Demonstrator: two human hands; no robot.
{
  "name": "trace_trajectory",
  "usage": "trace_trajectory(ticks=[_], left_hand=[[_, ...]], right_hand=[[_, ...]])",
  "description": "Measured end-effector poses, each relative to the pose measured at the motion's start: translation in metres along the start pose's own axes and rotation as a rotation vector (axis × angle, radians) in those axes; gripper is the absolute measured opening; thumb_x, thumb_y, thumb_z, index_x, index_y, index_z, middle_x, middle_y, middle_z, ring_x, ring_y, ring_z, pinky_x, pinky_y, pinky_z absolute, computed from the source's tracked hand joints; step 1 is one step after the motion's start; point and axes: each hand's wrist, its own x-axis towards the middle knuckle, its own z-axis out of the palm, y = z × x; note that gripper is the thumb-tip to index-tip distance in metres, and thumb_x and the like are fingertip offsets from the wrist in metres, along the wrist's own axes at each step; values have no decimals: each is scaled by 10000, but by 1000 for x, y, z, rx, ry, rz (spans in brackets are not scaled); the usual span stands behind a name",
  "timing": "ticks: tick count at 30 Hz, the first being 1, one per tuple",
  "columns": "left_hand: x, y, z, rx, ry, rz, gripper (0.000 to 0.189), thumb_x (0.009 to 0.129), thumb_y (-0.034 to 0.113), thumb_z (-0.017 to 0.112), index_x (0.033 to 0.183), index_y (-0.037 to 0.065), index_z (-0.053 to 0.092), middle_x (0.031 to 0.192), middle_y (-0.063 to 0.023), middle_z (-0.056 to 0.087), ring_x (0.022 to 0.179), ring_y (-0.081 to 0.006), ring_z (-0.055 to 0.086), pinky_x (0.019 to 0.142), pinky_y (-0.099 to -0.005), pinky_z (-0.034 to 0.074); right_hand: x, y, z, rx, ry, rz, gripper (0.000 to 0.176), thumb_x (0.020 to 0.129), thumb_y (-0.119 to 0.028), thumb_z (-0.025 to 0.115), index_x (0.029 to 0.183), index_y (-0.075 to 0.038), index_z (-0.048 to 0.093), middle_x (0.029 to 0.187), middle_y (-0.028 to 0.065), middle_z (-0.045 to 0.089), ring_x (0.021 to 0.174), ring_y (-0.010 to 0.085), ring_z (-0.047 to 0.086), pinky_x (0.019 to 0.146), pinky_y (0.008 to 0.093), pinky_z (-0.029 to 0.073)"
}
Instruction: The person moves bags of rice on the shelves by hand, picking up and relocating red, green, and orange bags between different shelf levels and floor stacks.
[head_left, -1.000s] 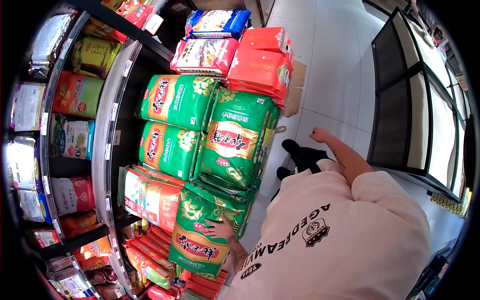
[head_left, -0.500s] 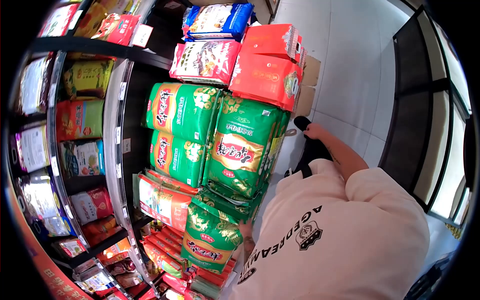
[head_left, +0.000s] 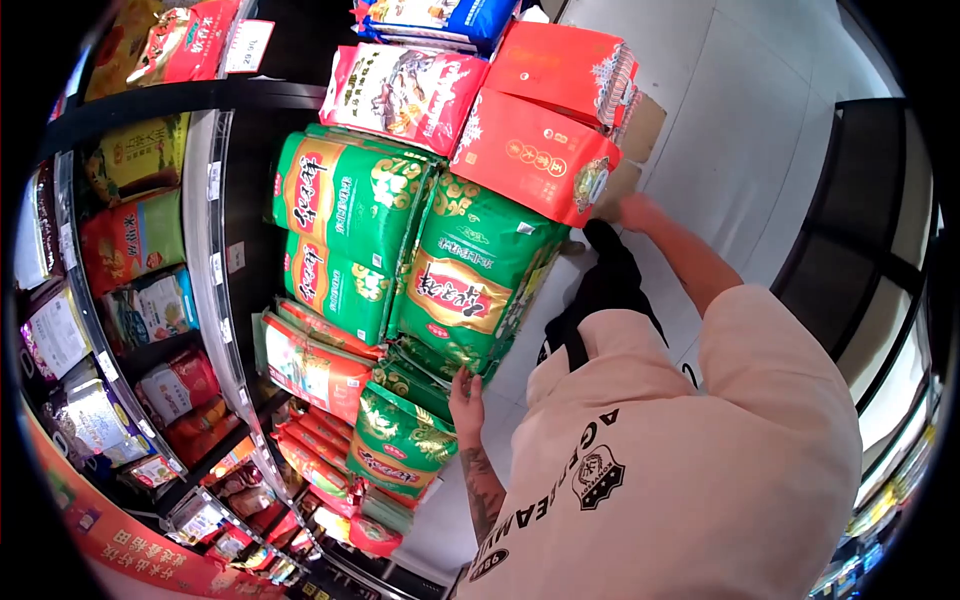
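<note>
My left hand [head_left: 466,402] is raised at the lower right corner of a large green rice bag [head_left: 466,270], fingers slightly apart and fingertips right at its edge. Just left of that hand, a smaller-looking green bag [head_left: 405,432] leans lower on the stack. My right hand [head_left: 640,212], smeared by motion, is near the lower corner of a red rice bag [head_left: 535,150]; its fingers do not show clearly. Two more green bags [head_left: 350,200] lie to the left of the large one.
Shelves [head_left: 215,200] of packed goods run along the left. A pink and white bag [head_left: 405,95] and a blue bag [head_left: 440,20] lie at the far end. Cardboard [head_left: 643,130] lies on the tiled floor [head_left: 740,130], with a dark-framed unit [head_left: 850,220] at the right.
My left hand has risen from the side of the lower green bag to the large green bag's corner. My right hand has moved nearer the red bag. The view has shifted.
</note>
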Motion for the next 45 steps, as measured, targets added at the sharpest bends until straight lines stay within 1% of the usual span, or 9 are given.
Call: trace_trajectory(ticks=[4, 7, 13, 19, 23, 26, 32, 41, 45], left_hand=[[-25, -32, 14, 117, -54, -177, 462, 857, 255, 598, 1226, 1, 483, 1144, -192, 571, 991, -224, 591, 829, -317, 465], [-68, -62, 19, 195, -79, -348, 453, 855, 268, 596, 1207, 1, 497, 1114, -186, 586, 972, -224, 598, 811, -314, 472], [-158, -94, 23, 77, -60, -587, 453, 845, 271, 604, 1194, -1, 509, 975, -162, 638, 912, -217, 614, 761, -307, 480], [-160, -92, 24, 146, -15, -611, 429, 846, 270, 594, 1174, 2, 527, 988, -176, 638, 922, -231, 613, 777, -315, 474], [-105, -24, 22, 172, 13, -507, 426, 856, 243, 588, 1204, 11, 509, 1051, -196, 615, 949, -254, 610, 796, -324, 474], [-74, 16, 28, 143, 60, -362, 447, 865, 242, 583, 1232, 8, 484, 1097, -206, 590, 944, -254, 610, 804, -321, 475], [-68, 23, 42, 52, 63, -302, 471, 862, 273, 587, 1235, 6, 479, 1103, -206, 587, 953, -256, 606, 802, -323, 474], [-146, -103, 59, 46, 78, -513, 464, 840, 308, 603, 1186, 10, 520, 1015, -194, 625, 895, -234, 621, 768, -324, 482], [-177, -145, 72, -120, 152, -616, 461, 842, 298, 600, 1217, 47, 504, 937, -107, 626, 766, -149, 592, 541, -255, 439]], right_hand=[[21, -8, 0, -198, 59, -259, 319, 744, -181, 540, 985, 6, 633, 1221, 192, 517, 1144, 320, 488, 854, 411, 457], [39, -12, 13, -270, 165, -275, 509, 689, -137, 607, 1155, 44, 514, 1336, 197, 383, 1252, 317, 355, 979, 374, 361], [85, -4, 39, -392, 119, -278, 507, 781, -204, 519, 1225, 33, 458, 1335, 182, 390, 1267, 331, 330, 1019, 431, 280], [102, -5, 48, -596, 68, -386, 483, 749, -237, 566, 1167, 1, 528, 1227, 154, 483, 1182, 324, 405, 977, 440, 300], [80, -24, 27, -616, -19, -268, 475, 622, -241, 668, 1050, -40, 621, 1166, 136, 537, 1140, 301, 453, 952, 421, 330], [73, -28, -3, -490, -190, -332, 428, 648, -226, 655, 1029, -35, 627, 1112, 131, 584, 1096, 284, 512, 918, 398, 379], [67, -27, -10, -478, 14, -469, 325, 659, -269, 635, 913, -69, 664, 920, 127, 649, 898, 263, 620, 770, 372, 473], [59, -58, -42, -327, -22, -440, 228, 690, -198, 575, 856, -75, 672, 856, 120, 663, 842, 275, 636, 714, 385, 494], [45, -81, -51, -346, -106, -389, 235, 692, -170, 569, 878, -66, 666, 910, 131, 659, 877, 287, 630, 746, 402, 494]])
